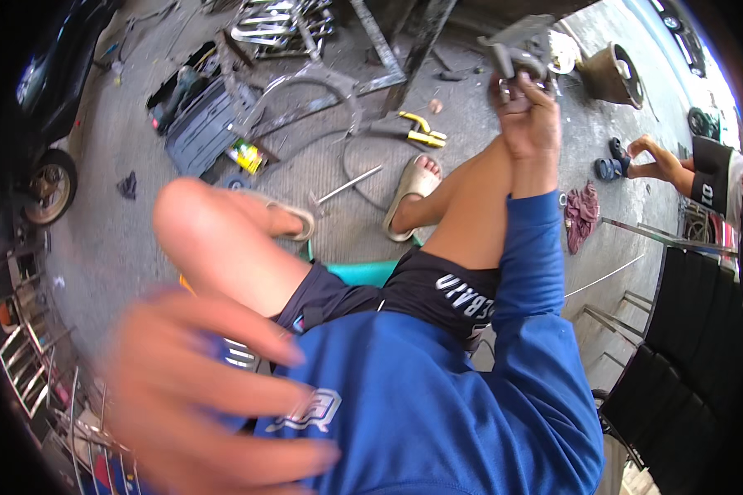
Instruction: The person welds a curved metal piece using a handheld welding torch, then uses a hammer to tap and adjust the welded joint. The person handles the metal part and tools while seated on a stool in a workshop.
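Note:
My right hand [530, 120] is raised at the upper right, its fingers closed around a grey metal part [516, 59] with a rounded lower end. Its exact kind I cannot make out. My left hand [210, 379] is close in the lower left, smeared by motion, with its fingers apart and nothing visible in them. On the floor between my sandalled feet lies a metal hammer [348, 186] with a long thin handle. A yellow welding electrode holder [423, 132] rests beyond my right foot, near a curved grey metal ring [338, 82].
An open grey toolbox [208, 128] and a yellow can [246, 155] are at the left front. A metal frame [380, 41] stands ahead. A brown bucket [612, 76], a crumpled cloth [582, 216] and another person's arm [664, 165] are at the right, above a black bench [669, 363].

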The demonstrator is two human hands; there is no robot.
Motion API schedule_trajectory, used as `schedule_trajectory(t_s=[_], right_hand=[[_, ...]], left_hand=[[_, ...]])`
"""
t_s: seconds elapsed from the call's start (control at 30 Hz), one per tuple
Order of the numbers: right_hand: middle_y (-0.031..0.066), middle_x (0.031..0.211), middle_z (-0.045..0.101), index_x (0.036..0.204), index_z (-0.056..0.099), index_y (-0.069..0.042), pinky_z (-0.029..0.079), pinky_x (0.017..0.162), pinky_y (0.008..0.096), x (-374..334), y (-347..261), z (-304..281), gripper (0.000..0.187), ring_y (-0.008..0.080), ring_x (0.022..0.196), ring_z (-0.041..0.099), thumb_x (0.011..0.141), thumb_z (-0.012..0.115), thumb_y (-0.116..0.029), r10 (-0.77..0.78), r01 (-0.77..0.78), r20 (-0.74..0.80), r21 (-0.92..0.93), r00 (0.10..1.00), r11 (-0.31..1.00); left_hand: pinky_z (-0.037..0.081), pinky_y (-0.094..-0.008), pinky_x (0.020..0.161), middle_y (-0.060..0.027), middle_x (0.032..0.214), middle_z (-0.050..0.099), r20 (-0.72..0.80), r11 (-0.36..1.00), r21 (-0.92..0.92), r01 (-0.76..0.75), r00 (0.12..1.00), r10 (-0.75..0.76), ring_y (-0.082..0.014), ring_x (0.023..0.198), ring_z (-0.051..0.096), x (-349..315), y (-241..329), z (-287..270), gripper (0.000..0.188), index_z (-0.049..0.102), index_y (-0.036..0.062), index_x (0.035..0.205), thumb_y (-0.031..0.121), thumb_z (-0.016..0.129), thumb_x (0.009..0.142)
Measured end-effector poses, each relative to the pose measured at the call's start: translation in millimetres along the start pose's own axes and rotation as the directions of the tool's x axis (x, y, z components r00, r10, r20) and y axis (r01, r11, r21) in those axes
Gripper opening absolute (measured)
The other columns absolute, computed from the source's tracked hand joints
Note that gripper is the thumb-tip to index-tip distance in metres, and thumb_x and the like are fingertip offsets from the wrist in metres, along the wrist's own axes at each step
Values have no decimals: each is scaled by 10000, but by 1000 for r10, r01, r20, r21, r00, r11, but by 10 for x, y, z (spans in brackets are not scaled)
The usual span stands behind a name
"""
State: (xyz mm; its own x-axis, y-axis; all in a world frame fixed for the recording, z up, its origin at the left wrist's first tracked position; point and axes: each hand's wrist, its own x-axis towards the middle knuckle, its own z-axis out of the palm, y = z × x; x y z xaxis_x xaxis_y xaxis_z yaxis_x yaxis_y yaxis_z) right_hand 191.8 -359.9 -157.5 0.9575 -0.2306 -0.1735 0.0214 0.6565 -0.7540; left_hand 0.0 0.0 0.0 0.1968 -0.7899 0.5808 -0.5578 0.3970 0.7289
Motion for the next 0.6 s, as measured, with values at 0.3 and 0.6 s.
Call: schedule_trajectory(t_s=[0.3, 0.6], right_hand=[[81, 1393, 577, 1533, 268, -255, 575, 995, 485, -212, 157, 331, 703, 259, 1254, 624, 976, 590, 29, 131, -139, 179, 30, 975, 990], [94, 1542, 470, 1606, 165, -293, 539, 1020, 502, -376, 360, 733, 858, 237, 1303, 579, 930, 549, 69, 191, -195, 234, -5, 953, 981]], left_hand=[[536, -395, 858, -127, 1274, 725, -17, 969, -233, -87, 996, 85, -250, 1018, 673, 249, -558, 481, 208, 747, 150, 1119, 300, 714, 979], [499, -468, 889, -238, 1265, 663, -6, 858, -495, -134, 989, 150, -365, 1074, 644, 414, -708, 468, 198, 717, 61, 1034, 251, 737, 981]])
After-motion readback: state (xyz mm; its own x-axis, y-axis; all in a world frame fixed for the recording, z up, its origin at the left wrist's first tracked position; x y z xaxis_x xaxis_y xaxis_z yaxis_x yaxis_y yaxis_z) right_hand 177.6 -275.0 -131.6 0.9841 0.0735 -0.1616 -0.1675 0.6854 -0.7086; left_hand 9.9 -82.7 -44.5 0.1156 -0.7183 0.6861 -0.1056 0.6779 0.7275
